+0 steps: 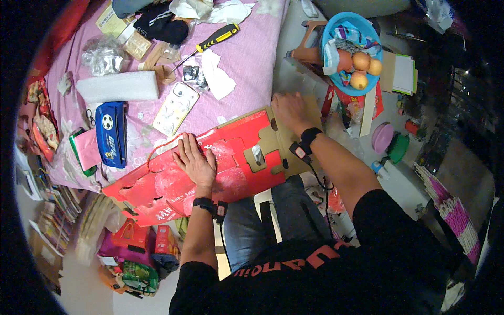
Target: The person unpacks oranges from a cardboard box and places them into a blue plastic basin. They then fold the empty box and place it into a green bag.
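Observation:
A flattened red cardboard box [232,187] with a red cord lies slanted across my lap and the edge of the pink-covered bed. My left hand [195,160] rests palm down on its red face, fingers somewhat spread. At the box's right end, my right hand [289,110] is on a brown cardboard flap [299,151]; its fingers are bent over the flap's upper part, and whether they grip it is hidden. A white piece [257,154] shows through a cut-out. Beyond the box lie a phone in a patterned case [176,109] and a yellow-black screwdriver [217,37].
On the bed are a blue pencil case [111,135], a white foam block [118,86] and crumpled plastic [104,55]. A blue basin [330,39] with round fruits stands on a brown stool [307,53] at the right. Bags [139,271] stand on the floor at lower left.

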Tool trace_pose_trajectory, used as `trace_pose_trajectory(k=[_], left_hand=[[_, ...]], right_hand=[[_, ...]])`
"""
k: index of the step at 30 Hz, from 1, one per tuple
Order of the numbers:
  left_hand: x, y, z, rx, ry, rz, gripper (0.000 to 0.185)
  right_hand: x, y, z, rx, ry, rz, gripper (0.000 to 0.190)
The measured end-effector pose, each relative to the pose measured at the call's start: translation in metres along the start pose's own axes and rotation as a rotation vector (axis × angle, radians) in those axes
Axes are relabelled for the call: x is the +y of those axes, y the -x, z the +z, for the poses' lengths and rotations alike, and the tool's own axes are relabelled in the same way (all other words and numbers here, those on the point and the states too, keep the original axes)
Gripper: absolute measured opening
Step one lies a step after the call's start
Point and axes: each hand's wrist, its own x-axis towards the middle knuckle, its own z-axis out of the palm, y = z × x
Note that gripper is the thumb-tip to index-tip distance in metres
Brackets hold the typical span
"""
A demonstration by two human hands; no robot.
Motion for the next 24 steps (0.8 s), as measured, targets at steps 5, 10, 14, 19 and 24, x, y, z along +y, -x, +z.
trace_pose_trajectory(k=[5, 10, 14, 19, 24], left_hand=[[0.0, -0.001, 0.003, 0.012, -0.009, -0.001, 0.074], [-0.003, 0.0, 0.007, 0.002, -0.016, -0.011, 0.073], [-0.001, 0.0, 0.006, 0.021, -0.008, 0.002, 0.069], [-0.002, -0.002, 0.006, 0.058, -0.009, 0.034, 0.068], [-0.003, 0.001, 0.012, 0.062, -0.012, 0.026, 0.067]], right_hand=[[-0.01, -0.015, 0.016, 0.063, -0.065, 0.057, 0.034], [-0.009, -0.02, 0.025, -0.065, -0.172, 0.083, 0.039], [-0.002, -0.026, 0.052, -0.103, -0.216, 0.155, 0.035], [-0.003, -0.026, 0.085, 0.093, -0.63, 0.198, 0.029], [0.008, -0.017, 0.064, -0.202, -0.718, 0.069, 0.026]])
